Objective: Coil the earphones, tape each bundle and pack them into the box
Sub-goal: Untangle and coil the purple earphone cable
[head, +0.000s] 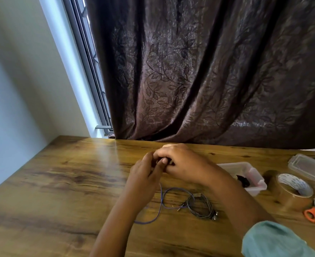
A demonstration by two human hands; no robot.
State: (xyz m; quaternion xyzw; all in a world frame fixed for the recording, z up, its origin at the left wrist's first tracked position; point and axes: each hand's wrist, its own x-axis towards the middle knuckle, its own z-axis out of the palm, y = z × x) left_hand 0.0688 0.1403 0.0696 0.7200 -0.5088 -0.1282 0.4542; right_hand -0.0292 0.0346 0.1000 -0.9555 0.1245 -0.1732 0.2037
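Box (253, 175) right of hands (164, 164), tape (292, 193) beyond.

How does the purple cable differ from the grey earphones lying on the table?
The purple cable lies loose in wide open loops; the grey earphones are wound into a compact coil. The purple cable runs up under the left hand, while the grey earphones lie untouched. Both rest on the table, outside the box.
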